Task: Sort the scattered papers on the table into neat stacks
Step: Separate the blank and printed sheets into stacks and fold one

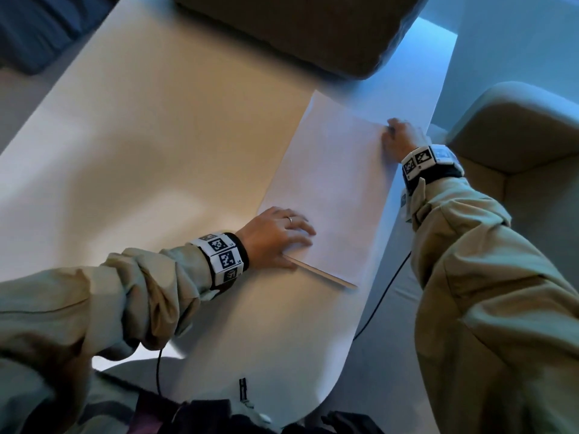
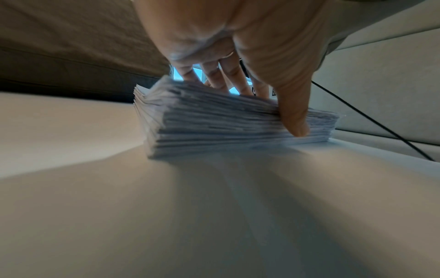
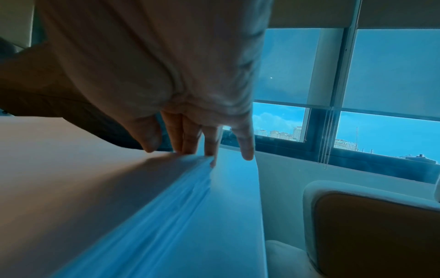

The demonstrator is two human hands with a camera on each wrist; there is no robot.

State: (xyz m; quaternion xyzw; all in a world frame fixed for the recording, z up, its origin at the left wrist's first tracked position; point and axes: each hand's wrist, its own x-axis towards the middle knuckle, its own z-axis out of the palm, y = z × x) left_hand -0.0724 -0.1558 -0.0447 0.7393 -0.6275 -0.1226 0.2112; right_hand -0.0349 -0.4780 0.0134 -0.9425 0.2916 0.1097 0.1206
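One thick stack of white papers (image 1: 329, 189) lies on the white table (image 1: 150, 136) near its right edge. My left hand (image 1: 297, 245) is at the stack's near left corner, with the fingers flat on the top sheet and the thumb pressed against the near edge. In the left wrist view the stack (image 2: 214, 127) shows slightly uneven sheet edges under that left hand (image 2: 257, 90). My right hand (image 1: 396, 134) is at the far right corner. Its fingertips (image 3: 210, 150) touch the stack's (image 3: 114, 188) side edge there.
A dark cushion (image 1: 297, 29) overhangs the table's far side. An upholstered chair (image 1: 520, 130) stands close to the right edge. A black cable (image 1: 383, 292) hangs down beside the table's right rim. A window (image 3: 357, 131) is beyond the far end.
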